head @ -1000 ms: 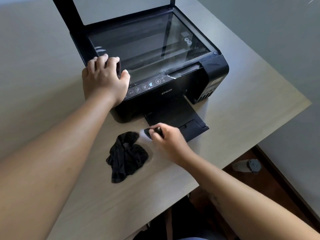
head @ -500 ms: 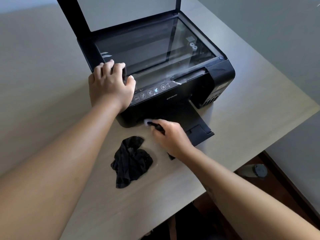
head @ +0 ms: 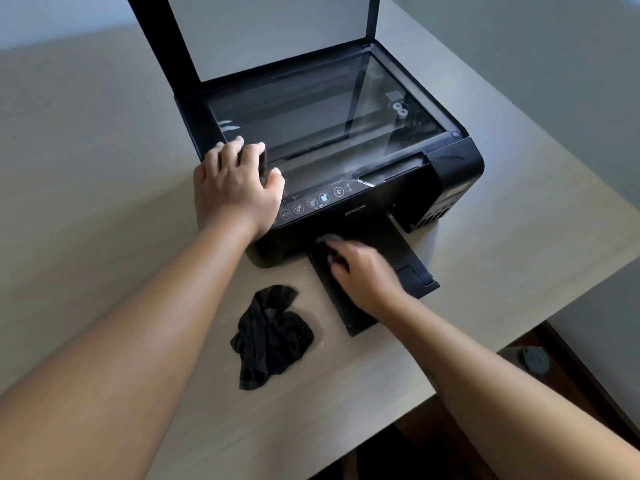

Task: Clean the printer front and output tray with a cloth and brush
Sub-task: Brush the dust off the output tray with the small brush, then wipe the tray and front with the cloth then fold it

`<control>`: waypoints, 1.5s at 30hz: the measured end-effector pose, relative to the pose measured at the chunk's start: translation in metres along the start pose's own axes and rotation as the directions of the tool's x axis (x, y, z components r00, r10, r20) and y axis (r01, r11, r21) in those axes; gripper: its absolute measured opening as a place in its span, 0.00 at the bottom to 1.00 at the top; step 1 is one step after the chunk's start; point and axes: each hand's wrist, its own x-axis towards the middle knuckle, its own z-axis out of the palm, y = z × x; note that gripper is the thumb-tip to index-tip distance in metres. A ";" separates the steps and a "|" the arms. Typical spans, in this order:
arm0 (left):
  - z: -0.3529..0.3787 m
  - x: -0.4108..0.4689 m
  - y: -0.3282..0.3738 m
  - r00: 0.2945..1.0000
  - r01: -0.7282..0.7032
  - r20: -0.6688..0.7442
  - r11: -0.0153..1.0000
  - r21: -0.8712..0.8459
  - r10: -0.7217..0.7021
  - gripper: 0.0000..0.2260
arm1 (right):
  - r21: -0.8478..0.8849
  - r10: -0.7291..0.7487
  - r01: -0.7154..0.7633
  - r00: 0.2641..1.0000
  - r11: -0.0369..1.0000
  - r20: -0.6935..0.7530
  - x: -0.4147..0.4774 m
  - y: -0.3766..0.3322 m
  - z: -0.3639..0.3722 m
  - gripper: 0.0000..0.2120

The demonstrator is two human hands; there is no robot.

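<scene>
A black printer (head: 453, 168) stands on the wooden table (head: 104, 202) with its scanner lid (head: 270, 29) raised and the glass showing. Its output tray (head: 412, 265) sticks out at the front. My left hand (head: 235, 192) rests flat on the printer's front left corner, fingers on the glass edge. My right hand (head: 363, 275) is over the output tray, closed around a small black brush (head: 329, 242) whose pale bristles touch the tray next to the printer's front. The brush is blurred. A crumpled black cloth (head: 270, 337) lies on the table left of the tray.
The table's right edge runs diagonally close to the printer. Below it, on the dark floor, lies a small grey-capped object (head: 535, 360). White dust marks the printer's top near the control panel (head: 311, 202).
My right hand has carried the brush from the table beside the cloth up onto the output tray, toward the printer's front. My left hand has stayed on the printer.
</scene>
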 end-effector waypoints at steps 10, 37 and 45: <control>-0.002 -0.001 0.001 1.000 0.007 0.011 1.000 0.005 -0.008 0.21 | 0.279 0.457 -0.389 0.854 0.878 -0.249 0.019 0.043 -0.037 0.17; 0.002 -0.188 -0.071 0.989 0.132 0.060 0.988 0.084 -0.138 0.25 | 0.210 -0.331 0.269 0.870 0.940 0.365 0.005 -0.035 0.015 0.19; 0.022 -0.283 -0.133 0.865 0.374 0.267 0.901 0.222 -0.425 0.31 | 0.089 -0.351 0.350 0.820 0.932 0.452 0.021 -0.093 0.083 0.17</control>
